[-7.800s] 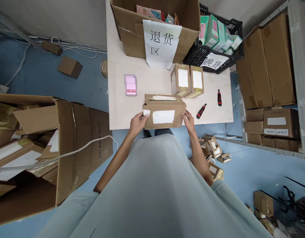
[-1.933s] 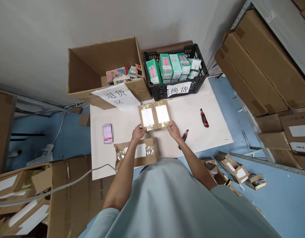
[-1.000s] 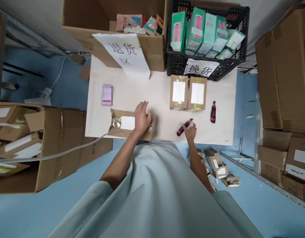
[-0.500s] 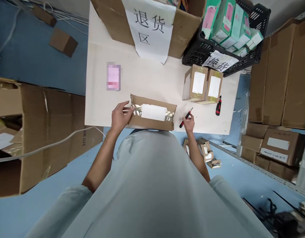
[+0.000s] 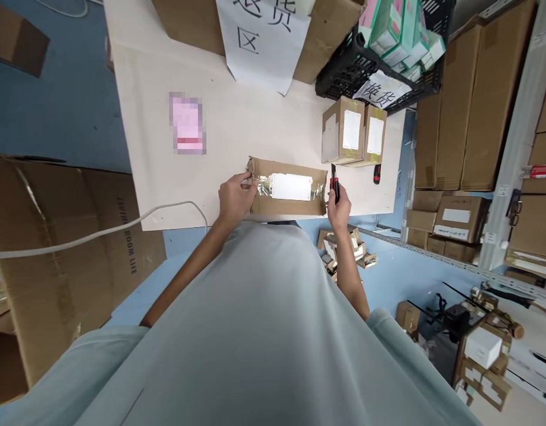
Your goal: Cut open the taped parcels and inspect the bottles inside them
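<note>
Left hand holds box by one end; right hand grips knife, whose slip could cut fingers.

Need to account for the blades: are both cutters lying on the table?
No, one cutter is held in the right hand, while the other cutter lies on the table.

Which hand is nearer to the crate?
Right. The right hand, holding a cutter, is in front of the crate, with two small boxes between; the left hand is farther off to the left, at the long box.
</note>
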Tool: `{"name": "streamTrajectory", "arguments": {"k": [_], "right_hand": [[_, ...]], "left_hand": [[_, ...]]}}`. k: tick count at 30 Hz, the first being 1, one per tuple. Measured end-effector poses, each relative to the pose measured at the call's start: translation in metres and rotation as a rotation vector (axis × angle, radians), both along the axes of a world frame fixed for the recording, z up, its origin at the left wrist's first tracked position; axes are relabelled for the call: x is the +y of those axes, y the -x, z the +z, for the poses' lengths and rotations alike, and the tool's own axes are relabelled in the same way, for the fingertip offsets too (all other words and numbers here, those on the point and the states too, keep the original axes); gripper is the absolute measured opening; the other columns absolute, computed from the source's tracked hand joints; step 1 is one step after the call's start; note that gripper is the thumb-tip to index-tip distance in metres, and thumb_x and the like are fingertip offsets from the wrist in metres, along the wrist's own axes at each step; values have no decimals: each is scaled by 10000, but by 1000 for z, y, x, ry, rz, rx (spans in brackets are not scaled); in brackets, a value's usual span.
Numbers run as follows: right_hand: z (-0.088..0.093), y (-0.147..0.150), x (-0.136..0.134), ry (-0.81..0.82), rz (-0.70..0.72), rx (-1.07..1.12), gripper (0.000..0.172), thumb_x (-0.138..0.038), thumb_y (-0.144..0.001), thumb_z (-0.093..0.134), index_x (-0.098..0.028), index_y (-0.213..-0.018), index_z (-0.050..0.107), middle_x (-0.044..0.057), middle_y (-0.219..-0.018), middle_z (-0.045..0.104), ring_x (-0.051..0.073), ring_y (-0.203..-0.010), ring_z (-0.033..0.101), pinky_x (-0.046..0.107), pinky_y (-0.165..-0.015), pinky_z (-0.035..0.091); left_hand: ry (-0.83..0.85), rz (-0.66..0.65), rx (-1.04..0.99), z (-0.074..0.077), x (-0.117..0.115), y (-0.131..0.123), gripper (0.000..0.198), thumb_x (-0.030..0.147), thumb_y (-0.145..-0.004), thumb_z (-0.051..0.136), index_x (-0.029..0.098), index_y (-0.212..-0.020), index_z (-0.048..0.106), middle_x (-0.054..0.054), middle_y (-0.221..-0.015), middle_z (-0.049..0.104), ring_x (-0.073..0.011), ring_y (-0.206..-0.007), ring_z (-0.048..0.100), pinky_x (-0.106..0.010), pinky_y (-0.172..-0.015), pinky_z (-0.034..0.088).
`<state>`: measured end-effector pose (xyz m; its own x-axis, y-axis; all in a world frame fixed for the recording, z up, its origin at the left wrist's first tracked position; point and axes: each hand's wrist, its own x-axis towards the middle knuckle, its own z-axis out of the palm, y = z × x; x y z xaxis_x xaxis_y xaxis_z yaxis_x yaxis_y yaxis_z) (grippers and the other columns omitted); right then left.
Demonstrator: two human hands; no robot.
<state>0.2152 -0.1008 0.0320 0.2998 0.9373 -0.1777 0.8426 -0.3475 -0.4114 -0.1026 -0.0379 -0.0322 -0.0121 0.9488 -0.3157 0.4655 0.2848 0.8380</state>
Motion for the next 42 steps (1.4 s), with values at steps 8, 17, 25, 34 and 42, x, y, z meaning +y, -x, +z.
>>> {"name": "streamTrajectory", "arguments": {"k": [8, 17, 25, 34, 42], "right_hand": [[51, 79, 17, 198, 254, 97, 619, -474, -1187, 422, -234, -1750, 517, 121, -1412, 834, 329, -1300, 803, 473, -1156, 627], [42, 140, 14, 323, 297, 203, 599, -324, -1172, 460, -249, -1765, 502, 84, -1479, 820, 325, -1324, 817, 492, -1205, 616], [54, 167, 21, 385, 247, 170, 561, -276, -1171, 449, -199, -1719, 537, 102, -1237, 887, 316, -1164, 859, 449, -1154, 613], [83, 192, 44, 582, 333, -56, 431, -208, -1168, 416, -183, -1561, 594, 137, -1122, 882, 320, -1006, 846, 363, -964, 585], [84, 190, 46, 581, 360, -27, 413, -164, -1142, 429, -165, -1484, 659, 142, -1094, 885, 325, -1028, 839, 374, -963, 583]], "left_hand": [[24, -78, -157, -9, 1, -3, 422, 307, -969, 746, 196, -1369, 821, -120, -1445, 820, -302, -1128, 855, -410, -1074, 652], [58, -86, -281, -19, 4, 1, 516, 284, -916, 753, 186, -1422, 786, -138, -1503, 789, -277, -1108, 849, -413, -1043, 678], [48, -139, -317, -25, 6, 4, 547, 294, -934, 736, 186, -1470, 763, -139, -1516, 773, -274, -1118, 844, -398, -1022, 684], [106, -164, -433, -30, 5, 13, 686, 500, -919, 836, 193, -1524, 737, -189, -1620, 698, -303, -1176, 836, -465, -1088, 674], [116, -109, -366, -15, 6, 7, 593, 413, -947, 796, 229, -1509, 767, -145, -1614, 720, -302, -1238, 825, -466, -1129, 658]]}}
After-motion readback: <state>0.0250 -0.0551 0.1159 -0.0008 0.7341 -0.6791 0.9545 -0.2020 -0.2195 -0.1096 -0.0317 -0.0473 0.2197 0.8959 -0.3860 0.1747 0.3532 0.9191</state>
